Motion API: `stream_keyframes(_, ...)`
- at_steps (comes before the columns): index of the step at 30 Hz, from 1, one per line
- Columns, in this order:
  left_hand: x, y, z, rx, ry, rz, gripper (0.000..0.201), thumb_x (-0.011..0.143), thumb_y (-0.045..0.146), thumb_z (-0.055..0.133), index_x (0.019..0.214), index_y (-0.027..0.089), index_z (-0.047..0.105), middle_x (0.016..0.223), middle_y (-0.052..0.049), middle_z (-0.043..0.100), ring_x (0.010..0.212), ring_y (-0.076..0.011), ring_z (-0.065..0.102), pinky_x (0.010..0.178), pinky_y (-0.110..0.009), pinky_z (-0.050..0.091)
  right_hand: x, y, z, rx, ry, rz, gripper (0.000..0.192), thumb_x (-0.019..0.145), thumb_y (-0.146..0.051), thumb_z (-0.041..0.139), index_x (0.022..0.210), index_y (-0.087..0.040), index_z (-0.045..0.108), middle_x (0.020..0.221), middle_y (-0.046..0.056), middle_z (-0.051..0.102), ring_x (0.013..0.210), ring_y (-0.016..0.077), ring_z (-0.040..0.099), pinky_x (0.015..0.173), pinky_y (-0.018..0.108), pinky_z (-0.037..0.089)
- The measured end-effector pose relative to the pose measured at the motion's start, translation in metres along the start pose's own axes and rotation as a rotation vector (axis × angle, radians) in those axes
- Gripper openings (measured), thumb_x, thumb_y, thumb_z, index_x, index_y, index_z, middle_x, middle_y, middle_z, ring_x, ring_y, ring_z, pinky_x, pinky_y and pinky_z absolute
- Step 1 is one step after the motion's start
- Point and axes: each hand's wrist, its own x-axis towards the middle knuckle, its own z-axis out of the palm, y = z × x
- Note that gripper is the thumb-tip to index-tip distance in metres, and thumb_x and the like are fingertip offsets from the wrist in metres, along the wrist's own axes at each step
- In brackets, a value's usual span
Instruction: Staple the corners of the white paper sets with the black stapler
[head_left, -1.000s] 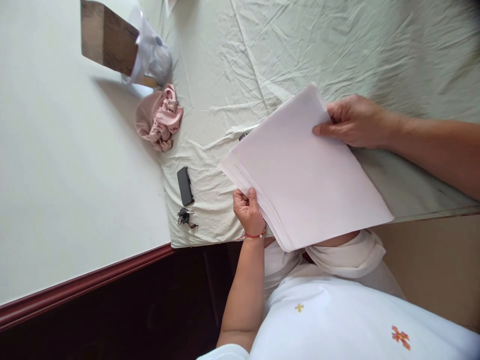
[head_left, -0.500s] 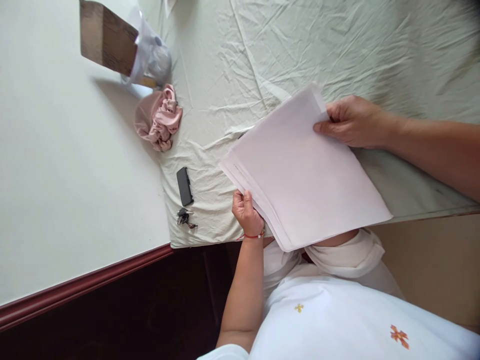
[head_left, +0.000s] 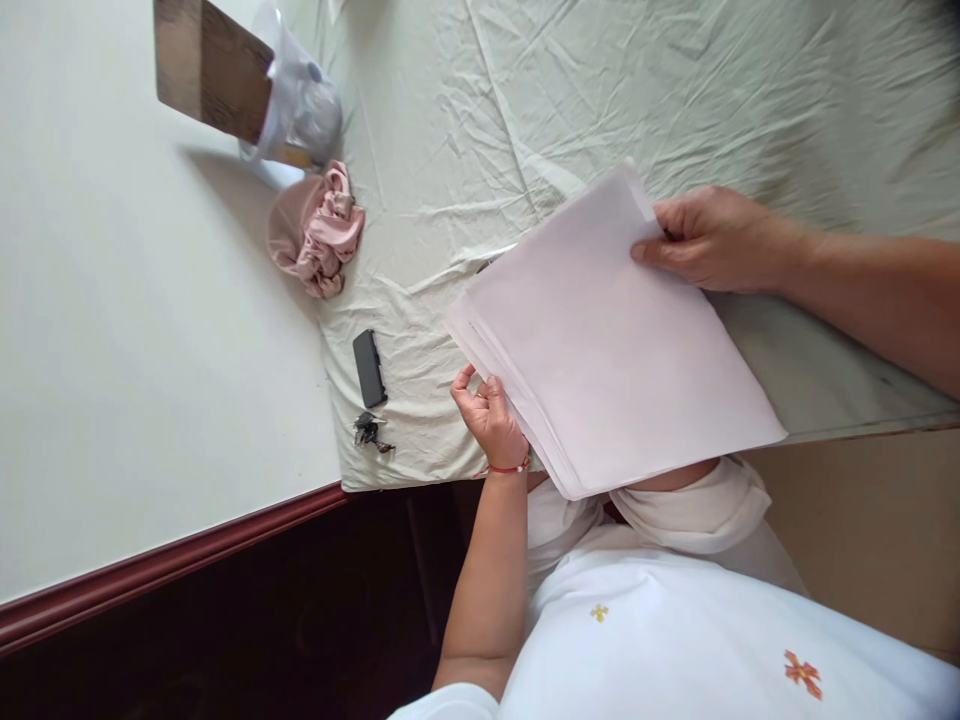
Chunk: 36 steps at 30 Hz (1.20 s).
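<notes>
A thin stack of large white paper sheets (head_left: 600, 330) slants over my lap and the front edge of the cloth-covered table. Its left-hand edges are slightly fanned, so several layers show there. My right hand (head_left: 701, 238) pinches the upper right edge, thumb on top and fingers partly hidden below. At the lower left edge, my left hand (head_left: 491, 415) holds the layers with its thumb on top, while its forefinger is bent away from the paper. A ring and a red bracelet are on this hand. A dark object peeks out behind the stack's upper left edge.
Wrinkled pale green cloth (head_left: 420, 200) covers the table. Along its left side lie a black phone-like slab (head_left: 368, 368), a bunch of keys (head_left: 370, 431) and a pink scrunched cloth (head_left: 319, 230). A clear plastic container (head_left: 304, 110) with a brown board (head_left: 217, 70) stands against the white wall.
My left forefinger has lifted away from the sheets and the fingers have loosened a little. My right hand and the stack have hardly moved.
</notes>
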Motion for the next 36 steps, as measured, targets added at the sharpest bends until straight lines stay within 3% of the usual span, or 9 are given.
stream_keyframes(3,-0.0007,-0.0006,-0.0010,0.033,-0.012,0.013,0.062,0.085,0.061,0.082,0.126,0.027,0.050,0.072,0.008,0.051,0.078,-0.0152,0.065,0.082,-0.029,0.051,0.0007,0.0003,0.0006,0.000,-0.010,-0.015,0.034,0.097,-0.037,0.054,0.107,-0.008,0.069,0.094,0.000,0.069,0.071,-0.0102,0.049,0.070,0.007,0.030)
stream_keyframes(9,-0.0006,-0.0010,-0.0004,-0.009,0.005,0.006,0.064,0.083,0.059,0.084,0.127,0.025,0.053,0.080,0.004,0.061,0.083,-0.0152,0.067,0.084,-0.029,0.053,-0.0008,0.0020,0.0008,0.008,-0.038,0.019,0.037,0.098,-0.039,0.053,0.114,-0.011,0.070,0.101,0.000,0.070,0.072,-0.0094,0.051,0.071,0.008,0.034)
stream_keyframes(16,-0.0016,0.0004,0.0012,0.041,-0.025,0.040,0.042,0.085,0.059,0.081,0.090,0.019,0.070,0.094,-0.004,0.073,0.093,-0.0172,0.069,0.088,-0.027,0.056,-0.0019,-0.0001,-0.0010,0.063,-0.069,0.019,0.036,0.097,-0.036,0.054,0.117,-0.013,0.072,0.105,-0.001,0.070,0.073,-0.0093,0.055,0.074,0.009,0.038)
stream_keyframes(20,-0.0029,0.0008,0.0007,0.011,-0.058,0.051,0.038,0.086,0.054,0.083,0.099,0.019,0.077,0.104,-0.006,0.078,0.105,-0.0195,0.071,0.097,-0.028,0.056,-0.0037,-0.0013,-0.0023,0.072,-0.096,0.020,0.037,0.098,-0.036,0.052,0.122,-0.014,0.070,0.108,-0.002,0.069,0.077,-0.0101,0.056,0.079,0.008,0.039)
stream_keyframes(24,-0.0036,0.0006,0.0000,0.029,-0.066,0.049,0.041,0.082,0.054,0.087,0.099,0.018,0.079,0.098,-0.005,0.079,0.104,-0.0205,0.073,0.095,-0.029,0.057,-0.0053,0.0007,-0.0025,0.008,-0.081,0.000,0.037,0.100,-0.038,0.051,0.122,-0.015,0.070,0.107,-0.004,0.069,0.079,-0.0100,0.055,0.082,0.008,0.040)
stream_keyframes(36,-0.0036,-0.0008,-0.0021,0.070,-0.090,0.112,0.031,0.085,0.046,0.086,0.096,0.018,0.079,0.095,-0.005,0.079,0.102,-0.0201,0.074,0.096,-0.028,0.058,-0.0053,0.0007,-0.0008,-0.012,-0.060,-0.055,0.037,0.099,-0.042,0.055,0.119,-0.017,0.072,0.105,-0.004,0.069,0.078,-0.0088,0.053,0.072,0.007,0.037)
